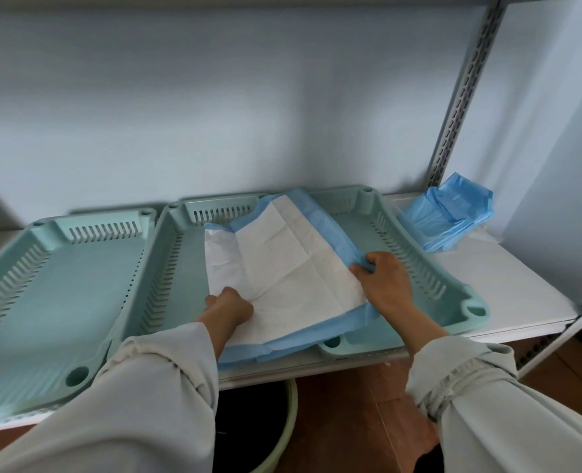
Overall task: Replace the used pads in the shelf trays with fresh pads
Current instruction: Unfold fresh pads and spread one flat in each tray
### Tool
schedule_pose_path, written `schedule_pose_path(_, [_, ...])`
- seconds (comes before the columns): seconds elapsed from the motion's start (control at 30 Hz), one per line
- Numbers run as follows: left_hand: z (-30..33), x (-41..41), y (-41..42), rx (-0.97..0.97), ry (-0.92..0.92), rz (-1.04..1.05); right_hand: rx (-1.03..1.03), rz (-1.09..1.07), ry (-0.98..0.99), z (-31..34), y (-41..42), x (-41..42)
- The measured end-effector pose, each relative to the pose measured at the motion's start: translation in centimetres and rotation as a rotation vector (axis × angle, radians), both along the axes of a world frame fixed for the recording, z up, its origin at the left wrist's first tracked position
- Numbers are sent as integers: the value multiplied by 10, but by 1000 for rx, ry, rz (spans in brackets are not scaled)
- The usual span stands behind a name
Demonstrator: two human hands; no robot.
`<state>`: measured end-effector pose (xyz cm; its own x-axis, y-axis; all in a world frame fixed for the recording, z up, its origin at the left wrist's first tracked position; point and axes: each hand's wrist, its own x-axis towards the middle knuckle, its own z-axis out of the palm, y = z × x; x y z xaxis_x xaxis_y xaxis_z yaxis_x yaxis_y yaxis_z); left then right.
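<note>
A person in pale grey sleeves works a white absorbent pad with a blue plastic border (282, 268) into the middle pale green slotted plastic tray (402, 240) on a white metal shelf (508, 285); the left hand (230, 307) has its fingers curled into the white face near the pad's front left part, bunching it, and the right hand (383, 281) pinches the blue border on the pad's right edge with fingers wrapped round the fold; the pad lies skewed and only partly opened, its far corner riding up the tray's back wall, its left flap folded under itself, and its near blue edge hanging out over the tray's front lip; the likely trouble, judging from this, is a pad that sets crooked or creased, since the two hands pull on unlike points and the thin sheet bunches where the left hand gathers it; a hard tug on the right could tear the blue border or drag the light tray along the shelf toward its front edge; the overhanging front edge could catch and pull the pad back out; the neighbouring pale green tray on the left (44, 302) sits bare of any pad; a crumpled stack of folded blue pads (450, 216) rests on the shelf just right of the middle tray; a round green-rimmed bin (291, 404) stands on the brown floor below.
</note>
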<state>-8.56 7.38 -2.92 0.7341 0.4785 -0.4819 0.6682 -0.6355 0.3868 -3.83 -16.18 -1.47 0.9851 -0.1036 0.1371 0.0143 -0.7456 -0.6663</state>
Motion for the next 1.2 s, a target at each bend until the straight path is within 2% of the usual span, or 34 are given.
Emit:
schedule_pose_path(0.2, [-6, -2, 17, -134, -85, 178, 11, 33, -40, 0, 3, 0])
schedule_pose_path(0.4, [-4, -9, 25, -430, -353, 323, -10, 25, -21, -4, 0, -1])
schedule_pose_path(0.47, [3, -13, 22, -471, -405, 331, -7, 21, 2, -5, -1, 0])
schedule_pose_path(0.57, [13, -13, 19, -441, -434, 253, 7, 60, 55, -4, -1, 3])
schedule_pose_path(0.67, [28, -1, 13, -298, -442, 70, 31, 148, 101, -2, -2, 5])
schedule_pose_path(0.73, [40, 9, 4, -192, -461, -68, 42, 147, 41, 0, -2, 8])
schedule_pose_path(0.87, [62, 32, -32, -36, -601, -256, 76, -73, -165, 20, -15, 15])
schedule_pose_path(0.93, [66, 38, -53, -57, -684, -309, 44, -201, -208, 30, -30, 15])
schedule_pose_path(1.0, [62, 44, -70, -128, -701, -323, -21, -284, -155, 31, -48, 14])
schedule_pose_path(1.07, [54, 50, -89, -182, -636, -331, -110, -292, -49, 24, -64, 12])
schedule_pose_path(1.13, [43, 55, -106, -190, -477, -351, -172, -246, 68, 15, -75, 9])
schedule_pose_path(1.2, [32, 56, -121, -68, -327, -430, -221, -183, 180, 10, -83, 8])
